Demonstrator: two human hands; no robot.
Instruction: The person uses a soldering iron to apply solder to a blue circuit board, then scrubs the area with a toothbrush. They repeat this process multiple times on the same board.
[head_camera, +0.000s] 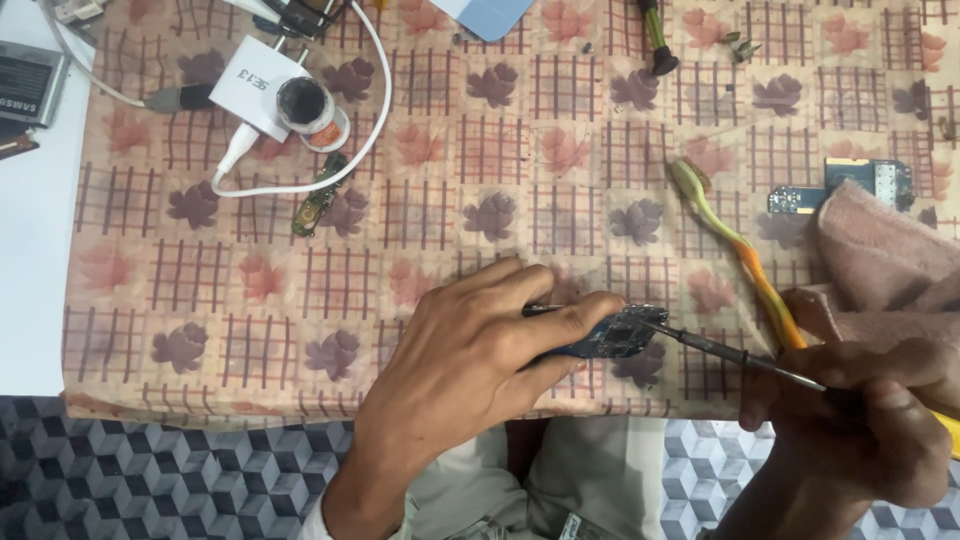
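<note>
Your left hand (470, 350), low in the middle of the frame, is closed on a small blue circuit board (610, 335), thumb and fingers pinching it just above the patterned cloth (450, 180). Your right hand (850, 420), at the lower right, is gripped around a thin dark tool (720, 350), a soldering iron or probe, I cannot tell which. Its tip reaches left and touches the right end of the board. A green and orange toothbrush (745, 265) lies slanting on the cloth just right of the board, its head toward the upper middle and its handle running down behind your right hand. A pinkish towel (880, 255) sits at the right edge of the frame, and a second blue board (850, 185) lies above it, partly tucked under the towel. At the upper left a white charger (255, 85) with a white cable (375, 90) looping round it rests on the cloth, a small round tin (305, 105) beside it and a narrow green board strip (318, 195) just below. A phone battery (28, 85) lies on the white surface at the far upper left. A dark-tipped tool (655, 40) lies at the top, right of centre.
</note>
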